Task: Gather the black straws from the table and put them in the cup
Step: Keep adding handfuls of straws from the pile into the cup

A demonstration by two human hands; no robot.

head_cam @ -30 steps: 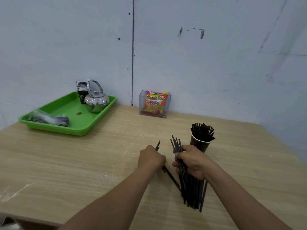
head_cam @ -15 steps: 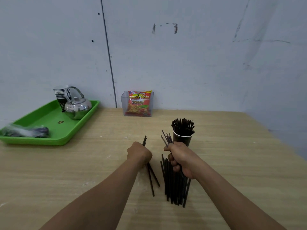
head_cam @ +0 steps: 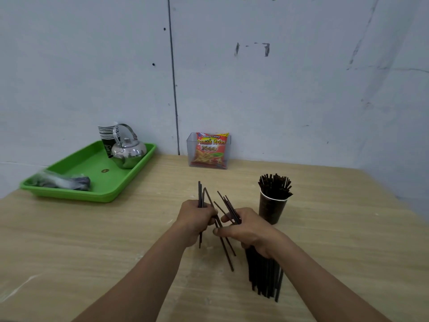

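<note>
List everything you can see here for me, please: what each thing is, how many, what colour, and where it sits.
table: one, light wood, fills the lower view
tray: one, green, far left of the table
kettle: one, shiny metal, on the tray's far end
stacked cups: one stack, dark with white rims, behind the kettle
plastic bag: one, clear with dark contents, on the tray's near end
snack packet: one, red and yellow, in a clear holder by the wall
cup: one, dark, right of the hands, full of straws
loose straws: a few, black, between the hands
left hand: holds a few straws
right hand: holds a thick bundle
</note>
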